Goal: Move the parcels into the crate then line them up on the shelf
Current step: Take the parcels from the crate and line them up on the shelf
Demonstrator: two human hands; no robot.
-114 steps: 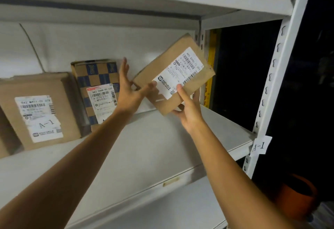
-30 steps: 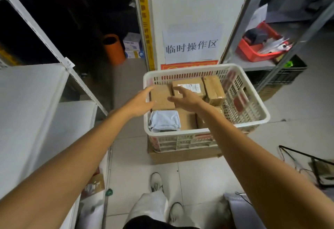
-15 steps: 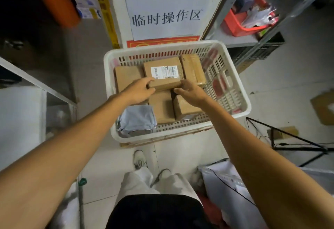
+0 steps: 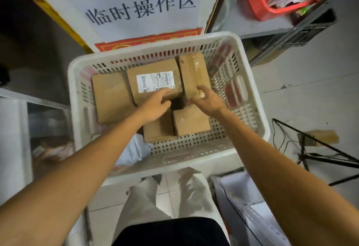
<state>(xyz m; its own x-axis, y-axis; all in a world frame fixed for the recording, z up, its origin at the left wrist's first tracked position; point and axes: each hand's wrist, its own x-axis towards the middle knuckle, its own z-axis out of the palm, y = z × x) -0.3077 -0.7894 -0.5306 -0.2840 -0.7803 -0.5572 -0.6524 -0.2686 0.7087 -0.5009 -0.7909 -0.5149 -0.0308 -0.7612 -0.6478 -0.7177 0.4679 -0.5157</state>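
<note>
Now L hand (image 4: 155, 104) grips labelled parcel (image 4: 153, 78); R hand (image 4: 208, 100) loose.

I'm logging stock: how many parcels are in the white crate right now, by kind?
Brown cardboard boxes: 5
Grey poly bags: 1 (partly hidden)
Total: 6 visible

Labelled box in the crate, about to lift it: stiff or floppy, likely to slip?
Probably stiff: the labelled box has square cardboard edges. Likely not slippery, since its surface looks matte. It seems to rest on other parcels in the crate, so it may tip when nudged.
</note>
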